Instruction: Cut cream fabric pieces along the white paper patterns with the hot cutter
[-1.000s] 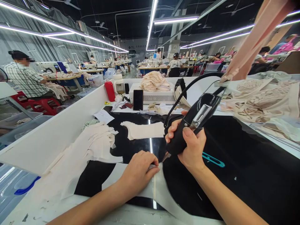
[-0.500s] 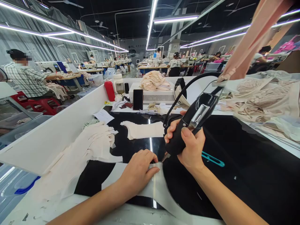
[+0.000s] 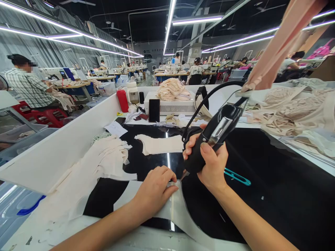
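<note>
My right hand (image 3: pixel 211 164) is wrapped round a black corded hand tool (image 3: pixel 218 129) with a silver lever on its side. The tool is tilted, its upper end hanging from a pink fabric strap (image 3: pixel 281 45). Its lower tip is partly hidden, close to the top corner of a pale fabric piece (image 3: pixel 180 212). My left hand (image 3: pixel 155 190) lies on that piece, fingers curled and thumb beside them, closed at its upper edge. Under the piece is a glossy black work surface (image 3: pixel 274 191). A teal slotted tool (image 3: pixel 237 176) lies beside my right wrist.
Stacked cream fabric pieces (image 3: pixel 89 174) lie at the left, and another cut piece (image 3: pixel 159 144) lies ahead. Behind stand a phone (image 3: pixel 154 110), a red container (image 3: pixel 122 101) and a white box (image 3: pixel 167 108) topped with fabric. Bundled straps (image 3: pixel 300 108) fill the right. A co-worker (image 3: pixel 28 83) sits at far left.
Both hands stay almost where they were, with only a very slight shift of the right hand and tool. The co-worker at left has changed arm position.
</note>
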A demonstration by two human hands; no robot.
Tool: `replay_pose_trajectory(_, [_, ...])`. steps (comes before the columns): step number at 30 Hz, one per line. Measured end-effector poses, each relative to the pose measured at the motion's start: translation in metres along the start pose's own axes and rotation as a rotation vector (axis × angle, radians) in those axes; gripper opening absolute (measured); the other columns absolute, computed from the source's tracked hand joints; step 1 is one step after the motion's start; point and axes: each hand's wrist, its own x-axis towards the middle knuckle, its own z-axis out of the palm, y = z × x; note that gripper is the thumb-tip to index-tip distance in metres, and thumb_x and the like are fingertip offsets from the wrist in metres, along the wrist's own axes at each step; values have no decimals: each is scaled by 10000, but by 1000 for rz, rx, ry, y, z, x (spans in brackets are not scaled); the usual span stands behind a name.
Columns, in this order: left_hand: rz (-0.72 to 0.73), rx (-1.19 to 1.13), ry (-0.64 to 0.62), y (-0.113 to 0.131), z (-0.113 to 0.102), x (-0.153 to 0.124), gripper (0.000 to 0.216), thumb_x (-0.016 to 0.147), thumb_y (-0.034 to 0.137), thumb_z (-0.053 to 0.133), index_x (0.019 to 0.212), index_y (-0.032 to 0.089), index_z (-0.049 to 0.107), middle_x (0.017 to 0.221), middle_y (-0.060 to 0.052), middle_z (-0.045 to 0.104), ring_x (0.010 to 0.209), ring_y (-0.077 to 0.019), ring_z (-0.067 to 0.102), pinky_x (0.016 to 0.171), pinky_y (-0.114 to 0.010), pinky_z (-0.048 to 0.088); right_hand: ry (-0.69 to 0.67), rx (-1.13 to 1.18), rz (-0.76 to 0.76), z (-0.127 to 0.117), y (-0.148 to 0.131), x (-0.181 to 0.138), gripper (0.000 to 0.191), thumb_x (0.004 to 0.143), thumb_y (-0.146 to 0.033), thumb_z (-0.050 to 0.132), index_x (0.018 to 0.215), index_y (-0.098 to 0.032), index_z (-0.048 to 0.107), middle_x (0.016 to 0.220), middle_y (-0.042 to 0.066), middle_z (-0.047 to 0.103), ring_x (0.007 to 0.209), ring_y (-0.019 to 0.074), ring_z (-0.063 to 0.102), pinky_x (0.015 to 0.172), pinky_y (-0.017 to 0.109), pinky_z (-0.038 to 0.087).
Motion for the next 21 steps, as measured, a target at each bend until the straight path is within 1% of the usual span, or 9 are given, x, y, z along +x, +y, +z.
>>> replay_pose_trajectory(3, [39, -21, 43, -1, 0, -1, 197, 913, 97, 746, 961, 205, 588, 1057, -11, 647, 1011, -218, 611, 916, -363, 491, -13, -11, 4, -1, 3, -2, 441, 869, -425, 780, 1215, -296, 538, 818, -49, 633, 588, 136, 596, 508, 284, 557])
replay_pose_trajectory(6, [138, -41, 127, 1, -2, -2, 214, 905, 85, 760, 956, 197, 584, 1091, -21, 644, 1044, -211, 609, 936, -342, 500, -26, -4, -8, -2, 3, -3, 434, 879, -407, 781, 1224, -289, 544, 828, -47, 633, 586, 132, 598, 509, 281, 553])
replay_pose_trajectory(8, [218, -28, 149, 3, -3, -3, 194, 922, 78, 742, 957, 192, 589, 1091, -21, 652, 1048, -200, 612, 942, -324, 503, -38, 0, -19, -2, 3, -3, 424, 884, -398, 782, 1221, -283, 551, 830, -45, 632, 586, 129, 598, 518, 283, 552])
replay_pose_trajectory(11, [303, 51, 89, 7, -2, -5, 152, 943, 100, 729, 947, 182, 602, 1059, -21, 670, 998, -190, 627, 911, -312, 522, -43, -16, -21, -2, 2, -3, 434, 882, -412, 781, 1224, -284, 546, 826, -43, 630, 587, 131, 594, 526, 288, 549])
replay_pose_trajectory(15, [361, 223, -9, 9, 4, -9, 86, 1000, 178, 676, 941, 163, 615, 1000, -36, 672, 947, -202, 637, 888, -343, 554, -37, -29, -21, -2, 3, -3, 429, 882, -411, 779, 1218, -289, 541, 828, -45, 623, 586, 134, 592, 525, 288, 543])
replay_pose_trajectory(17, [371, 288, -15, 9, 5, -12, 84, 1024, 193, 637, 949, 161, 615, 988, -42, 670, 933, -209, 639, 866, -356, 568, -37, -33, -25, -2, 2, -3, 419, 882, -412, 779, 1208, -288, 547, 826, -46, 621, 583, 132, 590, 523, 285, 541])
replay_pose_trajectory(19, [384, 319, 4, 9, 5, -15, 104, 1043, 189, 596, 944, 164, 612, 994, -44, 677, 912, -208, 643, 837, -356, 578, -39, -37, -30, -1, 2, -3, 417, 879, -421, 781, 1202, -288, 554, 828, -45, 624, 582, 130, 589, 518, 281, 540])
replay_pose_trajectory(21, [410, 332, 32, 9, 5, -19, 128, 1064, 174, 545, 959, 161, 617, 1069, -57, 701, 949, -207, 660, 863, -354, 584, -41, -37, -37, -1, 2, -3, 419, 874, -428, 786, 1195, -286, 558, 826, -43, 629, 582, 130, 592, 514, 279, 540])
